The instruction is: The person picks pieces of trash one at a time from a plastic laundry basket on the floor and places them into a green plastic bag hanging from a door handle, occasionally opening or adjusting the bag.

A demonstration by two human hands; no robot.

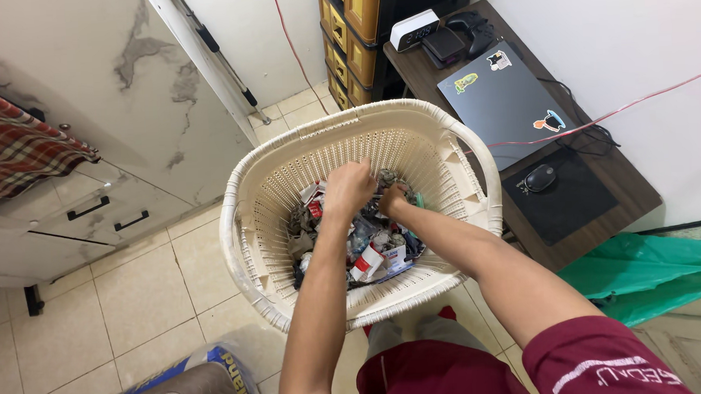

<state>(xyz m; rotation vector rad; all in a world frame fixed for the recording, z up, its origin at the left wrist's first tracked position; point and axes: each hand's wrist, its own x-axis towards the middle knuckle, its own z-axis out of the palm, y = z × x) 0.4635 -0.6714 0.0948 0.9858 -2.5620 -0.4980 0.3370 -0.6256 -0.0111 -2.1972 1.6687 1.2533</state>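
Maroon sleeve (602, 363) and maroon shorts (421, 375) fill the bottom edge, w/ both bare forearms reaching forward and down into a cream plastic laundry basket (475, 156) that sits on the tiled floor (135, 309) right in front of the person.

Left hand (348, 188) is curled up into a loose fist over the pile, knuckles up, looks closed on something from the heap (can't make out what tbh). Right hand (392, 199) is just beside it, fingers dug down into the same stuff, so I can't tell if it's grabbing or just resting there. The two hands are nearly touching.

Inside the basket, at the bottom: a jumble of small packets and wrappers (368, 247), mostly white, red and grey, crumpled together. Basket walls are that woven-look lattice w/ a thick rolled rim.

Around it: dark wooden desk (630, 196) to the right w/ a closed grey laptop (504, 107) covered in stickers, a black mouse (539, 178) on a black mousepad (571, 203), and a red cable (615, 114) strung across. Green plastic bag (653, 274) below the desk. Yellow drawer unit (351, 31) at the back, marble-look cabinet (87, 114) on the left w/ a plaid cloth (13, 137) draped over it.
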